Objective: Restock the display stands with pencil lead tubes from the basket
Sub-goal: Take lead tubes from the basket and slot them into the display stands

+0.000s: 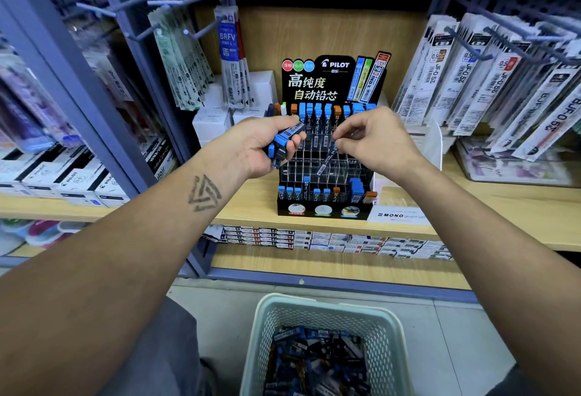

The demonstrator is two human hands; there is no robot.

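Note:
A black tiered display stand (325, 156) with clear slots sits on the wooden shelf, with blue-capped and orange-capped lead tubes in its top and bottom rows. My left hand (267, 144) grips a bundle of blue-capped lead tubes (283, 144) in front of the stand's left side. My right hand (374, 140) pinches a single lead tube (327, 159) by its upper end, tilted over the middle slots. A pale mesh basket (323, 310) on the floor below holds many more lead tubes (317, 361).
Hanging refill packs on hooks flank the stand at left (185, 62) and right (490, 81). White boxes (217, 118) stand behind the stand's left. A Mono sign (399, 214) lies at the stand's right foot. Small boxes (333, 241) line the shelf below.

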